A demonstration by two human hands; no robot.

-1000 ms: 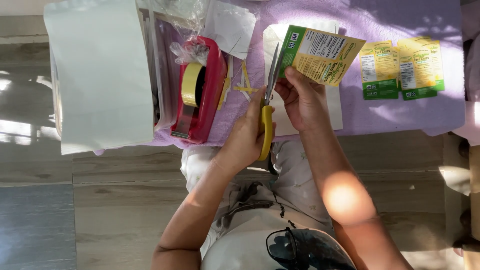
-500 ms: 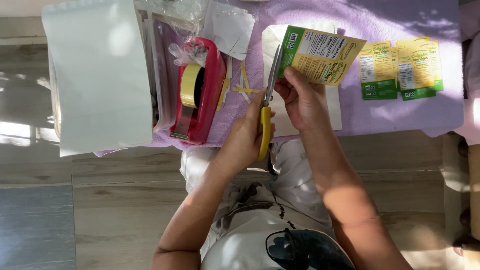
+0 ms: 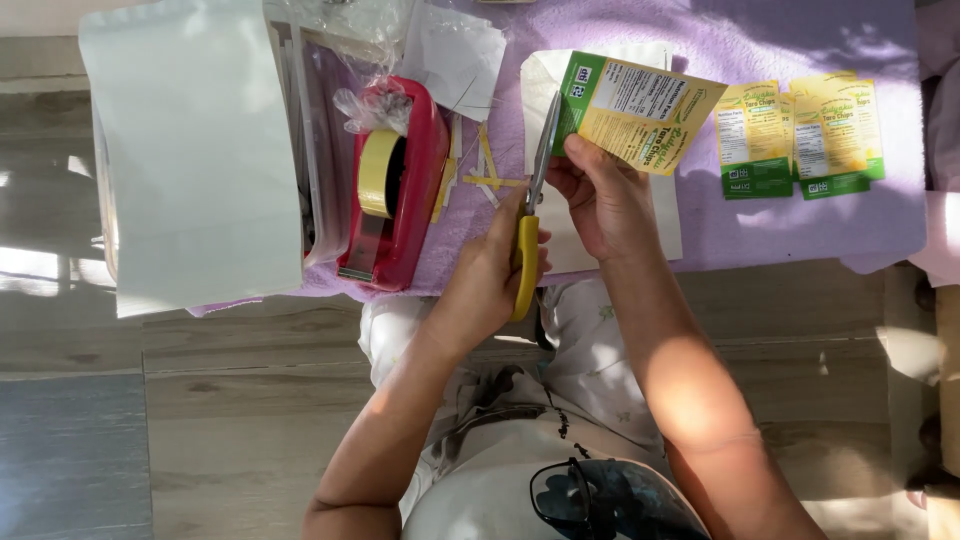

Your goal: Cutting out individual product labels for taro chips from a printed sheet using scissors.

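The left hand (image 3: 490,275) is closed around the yellow handles of a pair of scissors (image 3: 532,215), whose grey blades point up toward twelve o'clock and meet the left edge of a yellow and green package panel (image 3: 640,115). The right hand (image 3: 605,205) pinches that panel from below, thumb on the front near its lower edge, holding it tilted just above a white sheet (image 3: 665,215) that lies on the purple cloth (image 3: 740,235) covering the bench. The panel sits at about one o'clock from the scissors' handles, touching the blades. At nine o'clock from the scissors, just beside them, thin yellow paper strips (image 3: 480,175) lie scattered on the cloth. Farther toward nine o'clock stands a red tape dispenser (image 3: 405,195) with a roll of yellowish tape (image 3: 378,172) in it, and crumpled clear plastic (image 3: 365,105) rests at its upper end. Beyond the dispenser, at the far nine o'clock side, a large white sheet (image 3: 190,150) covers a stack of things at the edge of the bench. At three o'clock from the held panel, well apart, more yellow and green cut panels (image 3: 800,135) lie flat on the cloth, overlapping one another. Below the bench the person's lap and a wooden floor (image 3: 200,400) show.
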